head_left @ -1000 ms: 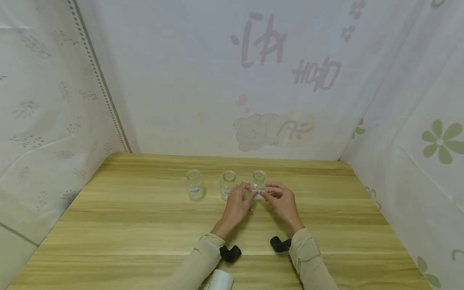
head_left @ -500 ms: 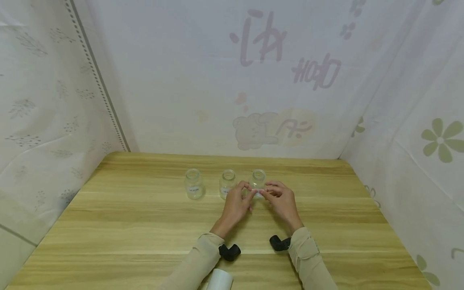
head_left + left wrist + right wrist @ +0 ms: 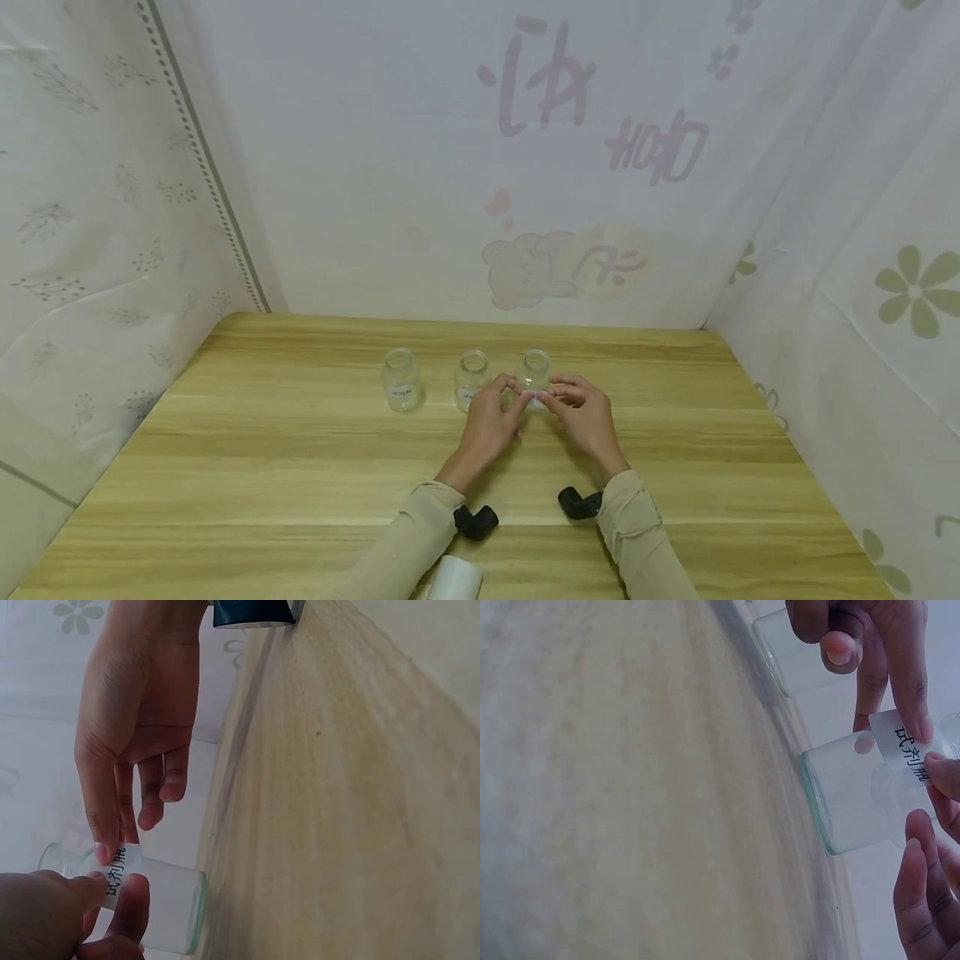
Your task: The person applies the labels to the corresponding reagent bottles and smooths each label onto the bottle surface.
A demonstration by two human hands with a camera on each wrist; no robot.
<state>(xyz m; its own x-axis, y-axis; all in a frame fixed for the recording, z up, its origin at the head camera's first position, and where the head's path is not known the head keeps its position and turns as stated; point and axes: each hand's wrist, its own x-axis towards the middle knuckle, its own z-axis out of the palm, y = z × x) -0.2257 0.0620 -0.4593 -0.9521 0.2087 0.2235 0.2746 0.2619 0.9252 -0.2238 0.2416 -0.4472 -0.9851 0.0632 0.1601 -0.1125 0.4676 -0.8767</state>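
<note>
Three small clear glass bottles stand in a row in the head view: a left bottle (image 3: 401, 379), a middle bottle (image 3: 472, 372) and a right bottle (image 3: 535, 367). My left hand (image 3: 491, 421) and right hand (image 3: 587, 421) meet at the right bottle, one from each side, fingers about it. Both thumbs press a white label (image 3: 901, 748) with black characters against its front. In the right wrist view the label's lower edge shows beside the thumbs. The left and middle bottles carry white labels too; my left hand partly covers the middle one.
A white roll (image 3: 455, 579) lies at the front edge beside the left sleeve. Black wrist-camera mounts (image 3: 476, 523) stick out at both cuffs. Patterned cloth (image 3: 360, 167) surrounds the wooden table (image 3: 300, 467) at the back and sides.
Both thumbs stay at the label on the right bottle, with hardly any shift of the hands. The head view has tilted very slightly; the bottles stand where they were.
</note>
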